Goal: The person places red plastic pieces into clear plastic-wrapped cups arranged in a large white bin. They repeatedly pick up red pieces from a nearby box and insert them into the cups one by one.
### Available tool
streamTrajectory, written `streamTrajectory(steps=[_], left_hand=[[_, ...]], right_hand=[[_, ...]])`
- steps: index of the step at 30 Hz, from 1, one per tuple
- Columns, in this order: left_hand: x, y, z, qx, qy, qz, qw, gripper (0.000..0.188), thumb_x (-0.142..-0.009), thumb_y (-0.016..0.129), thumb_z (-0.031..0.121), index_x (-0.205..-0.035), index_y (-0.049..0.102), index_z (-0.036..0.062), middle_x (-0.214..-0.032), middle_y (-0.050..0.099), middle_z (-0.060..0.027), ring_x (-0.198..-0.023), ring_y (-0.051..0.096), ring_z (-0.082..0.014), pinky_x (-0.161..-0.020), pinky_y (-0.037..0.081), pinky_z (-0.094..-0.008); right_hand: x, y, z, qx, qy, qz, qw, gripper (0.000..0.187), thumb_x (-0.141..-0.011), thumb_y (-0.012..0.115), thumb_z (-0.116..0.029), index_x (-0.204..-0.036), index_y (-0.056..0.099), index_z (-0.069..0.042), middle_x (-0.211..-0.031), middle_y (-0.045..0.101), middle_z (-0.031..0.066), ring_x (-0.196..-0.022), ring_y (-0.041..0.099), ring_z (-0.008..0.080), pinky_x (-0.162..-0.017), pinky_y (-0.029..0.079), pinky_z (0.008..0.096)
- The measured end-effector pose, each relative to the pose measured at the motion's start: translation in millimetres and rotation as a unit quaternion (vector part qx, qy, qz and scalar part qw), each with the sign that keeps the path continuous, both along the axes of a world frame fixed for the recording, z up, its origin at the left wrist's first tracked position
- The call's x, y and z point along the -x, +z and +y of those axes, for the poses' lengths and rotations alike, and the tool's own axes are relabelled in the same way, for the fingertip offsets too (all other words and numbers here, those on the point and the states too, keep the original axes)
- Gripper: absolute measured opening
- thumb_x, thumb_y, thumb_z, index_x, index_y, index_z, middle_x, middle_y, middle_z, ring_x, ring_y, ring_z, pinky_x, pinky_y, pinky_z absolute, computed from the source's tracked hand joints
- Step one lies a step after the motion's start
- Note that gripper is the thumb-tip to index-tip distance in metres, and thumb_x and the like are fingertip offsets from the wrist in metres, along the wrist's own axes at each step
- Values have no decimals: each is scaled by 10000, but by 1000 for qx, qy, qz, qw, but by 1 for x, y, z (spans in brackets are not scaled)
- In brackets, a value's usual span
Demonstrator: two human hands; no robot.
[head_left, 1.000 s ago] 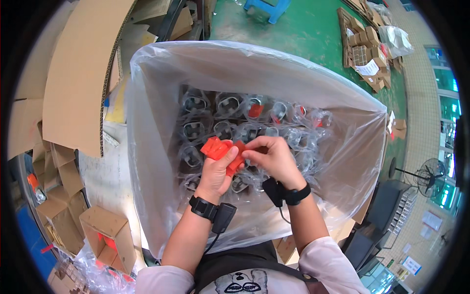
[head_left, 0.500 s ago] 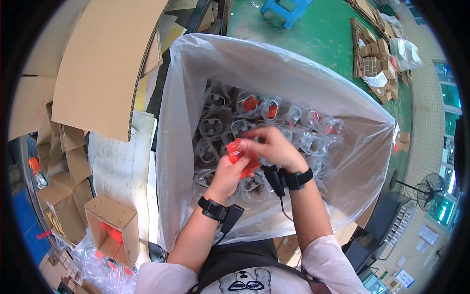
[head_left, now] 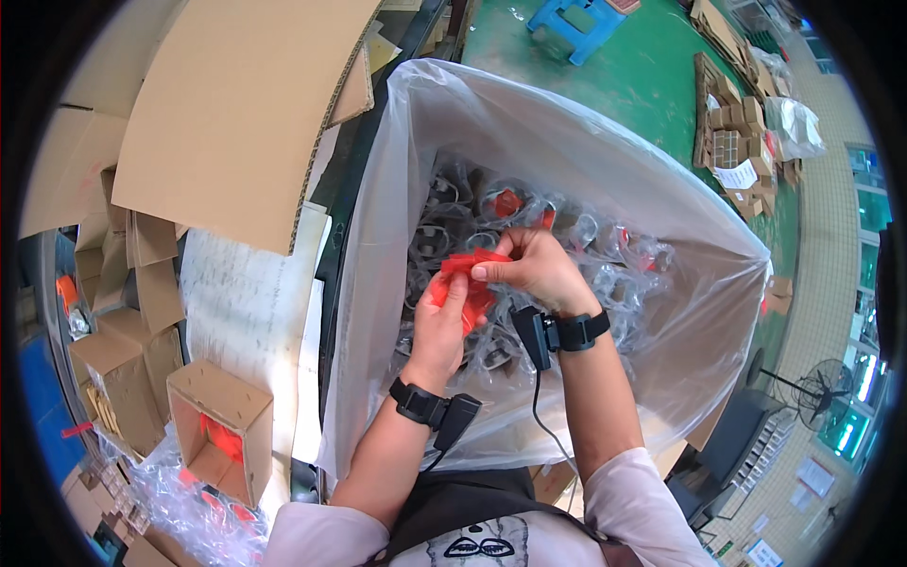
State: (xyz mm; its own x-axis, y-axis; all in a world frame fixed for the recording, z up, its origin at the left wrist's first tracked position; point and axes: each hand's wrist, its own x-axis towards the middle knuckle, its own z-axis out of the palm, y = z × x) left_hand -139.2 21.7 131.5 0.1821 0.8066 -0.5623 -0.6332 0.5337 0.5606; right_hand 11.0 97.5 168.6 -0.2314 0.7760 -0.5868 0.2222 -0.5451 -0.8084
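Both hands are over a large container lined with a clear plastic bag (head_left: 567, 118). My left hand (head_left: 433, 335) grips a bunch of thin red plastic film (head_left: 479, 300), its thumb pressed on top. My right hand (head_left: 543, 272) pinches the upper edge of the same red film between thumb and fingers. Below them, rows of metal ring-like parts (head_left: 433, 240) lie wrapped in clear plastic; their exact kind is unclear. A red piece (head_left: 507, 201) shows among them, and other parts are hidden behind my hands.
On the left, a small cardboard box (head_left: 253, 416) holds red pieces (head_left: 223, 438), beside crumpled clear plastic (head_left: 175, 501). A large cardboard sheet (head_left: 236, 123) leans over the table. Beyond the container are a blue stool (head_left: 578, 26), stacked small boxes (head_left: 742, 128) and a black fan (head_left: 820, 395).
My right hand, blurred before, now pinches the film's upper edge, which is spread toward the right. The view has shifted, so the container appears farther right.
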Motion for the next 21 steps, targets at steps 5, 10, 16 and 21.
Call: streamTrajectory(steps=[5,10,16,21], left_hand=[[3,-8,0,14,40,14,999,240,-992,485,300,-1130,532,110,-992,627,-22,-787,609,-139,-568,466,-250],[10,-13,-1,39,78,-20,996,236,-987,494,315,-1137,515,134,-975,607,-8,-801,595,-141,-572,468,-267],[-2,-22,-7,74,64,-10,995,238,-978,513,319,-1116,510,125,-961,609,-26,-803,605,-146,-563,470,-262],[7,-26,-17,66,29,122,990,266,-973,531,304,-1099,522,70,-924,642,-44,-730,621,-128,-525,461,-238]], right_hand=[[3,-1,3,-5,46,-8,999,294,-705,840,-155,-676,564,-57,-637,565,-22,-571,486,52,-511,384,221],[8,3,19,-32,-92,53,994,237,-762,788,-147,-738,583,-31,-648,600,11,-548,526,75,-506,402,208],[22,-75,44,-206,-167,-91,960,295,-797,732,-152,-991,628,44,-776,675,89,-721,626,158,-635,486,284],[38,-18,1,-134,35,-42,989,275,-827,707,-215,-929,692,39,-825,690,116,-776,621,135,-679,483,287]])
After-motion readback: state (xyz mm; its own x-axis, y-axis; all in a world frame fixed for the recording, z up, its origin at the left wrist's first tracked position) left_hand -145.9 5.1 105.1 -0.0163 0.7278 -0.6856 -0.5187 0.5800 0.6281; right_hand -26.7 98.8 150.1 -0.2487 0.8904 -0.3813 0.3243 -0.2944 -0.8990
